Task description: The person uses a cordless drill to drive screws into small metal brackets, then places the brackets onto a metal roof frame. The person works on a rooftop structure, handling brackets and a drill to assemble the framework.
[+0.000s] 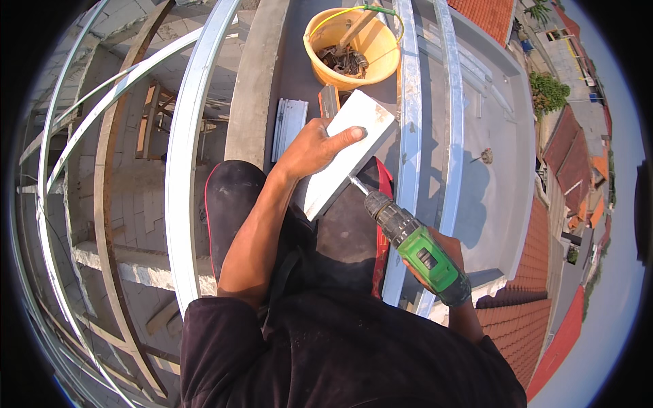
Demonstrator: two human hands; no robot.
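My left hand (pixel 314 151) grips a white rectangular block (pixel 364 115) held at a slant above my thighs. Its thumb lies across the block's top face, and the other fingers are mostly hidden beneath. In my right hand (pixel 449 246) is a green and black cordless drill (pixel 432 260), its handle largely hidden under the body. The silver bit (pixel 356 182) points up and left at the block's near long side. Its tip appears to be at that side; whether it has entered the block I cannot tell.
A yellow bucket (pixel 323 71) with debris and a wooden handle stands ahead. Beside it lie an orange-black object (pixel 329 100) and short metal channel pieces (pixel 290 126). Long metal rails (pixel 410 136) run on both sides. At left, a wooden beam (pixel 105 197) crosses a deep drop between block walls.
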